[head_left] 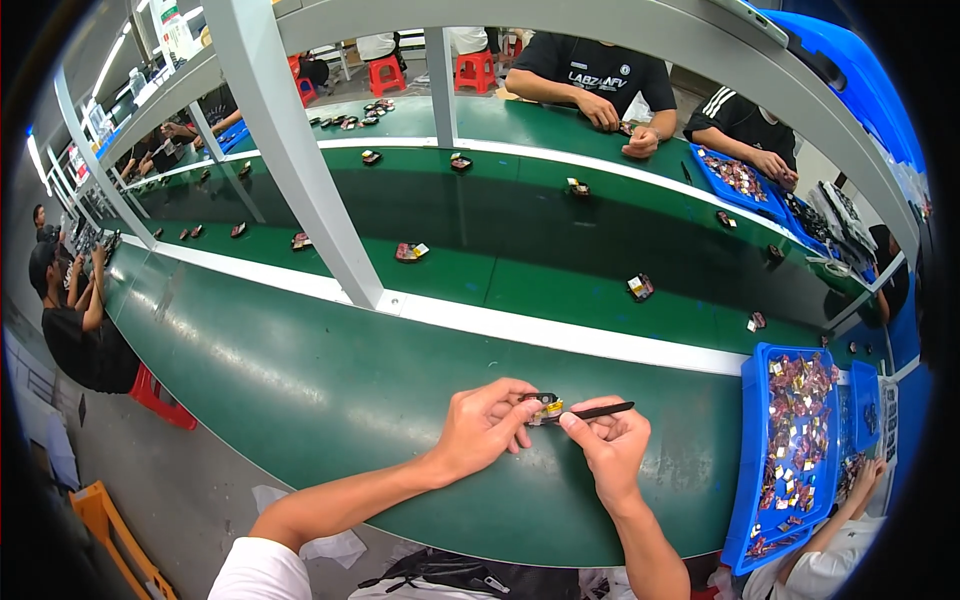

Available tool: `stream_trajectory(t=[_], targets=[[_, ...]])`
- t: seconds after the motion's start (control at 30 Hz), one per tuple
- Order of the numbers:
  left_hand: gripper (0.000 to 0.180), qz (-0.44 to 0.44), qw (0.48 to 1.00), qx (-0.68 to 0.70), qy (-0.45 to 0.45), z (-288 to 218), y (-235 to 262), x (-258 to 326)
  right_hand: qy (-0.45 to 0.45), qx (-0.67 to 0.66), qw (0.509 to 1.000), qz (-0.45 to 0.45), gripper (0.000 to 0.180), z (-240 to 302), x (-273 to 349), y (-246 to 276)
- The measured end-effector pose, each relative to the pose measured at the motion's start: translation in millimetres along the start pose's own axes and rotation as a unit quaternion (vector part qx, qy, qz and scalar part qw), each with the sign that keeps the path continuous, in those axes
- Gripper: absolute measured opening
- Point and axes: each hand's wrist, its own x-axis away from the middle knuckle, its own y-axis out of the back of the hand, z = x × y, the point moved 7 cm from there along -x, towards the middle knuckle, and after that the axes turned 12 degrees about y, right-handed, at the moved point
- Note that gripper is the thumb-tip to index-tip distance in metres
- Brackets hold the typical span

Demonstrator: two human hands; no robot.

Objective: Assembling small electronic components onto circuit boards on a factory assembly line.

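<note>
Both hands meet just above the near edge of the green work surface (300, 380), and the small black and yellow part (545, 406) sits between them, pinched at its left end by the thumb and fingers of the left hand (482, 425), which is closed around it. The right hand (610, 445) is curled shut on a thin black tool (603, 410), gripped like a pen, whose shaft runs to the right past the knuckles while its other end touches the right side of the part. The part is held clear of the surface, directly ahead of the person's chest, with the two thumbs almost touching beneath it. To the right, well apart from the hands, a blue tray (752, 450) stands on the edge of the bench, filled with a loose heap of small red, gold and white pieces; a co-worker's hand (868, 475) reaches toward a second, narrower blue tray (866, 400) just beside it. Beyond a white strip, the darker green conveyor belt (560, 250) carries scattered small parts like the one held, spaced well apart. On the far side, another blue tray (735, 190) of similar mixed pieces lies before a seated person in a dark shirt.
</note>
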Motion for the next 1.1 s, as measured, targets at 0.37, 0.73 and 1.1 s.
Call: stream_trajectory(t=[0.37,0.73,1.1], targets=[[0.020,0.001,0.998,0.059,0.002,2,-1,2,-0.093,-0.069,0.993,0.001,0.014,-9,0,1],[0.030,0.057,0.992,0.101,0.047,11,-3,-4,0.021,-0.039,0.999,0.005,0.012,-5,1,4],[0.032,0.098,0.981,0.151,0.070,15,-5,-7,0.231,0.150,0.961,0.007,0.010,23,7,-2]])
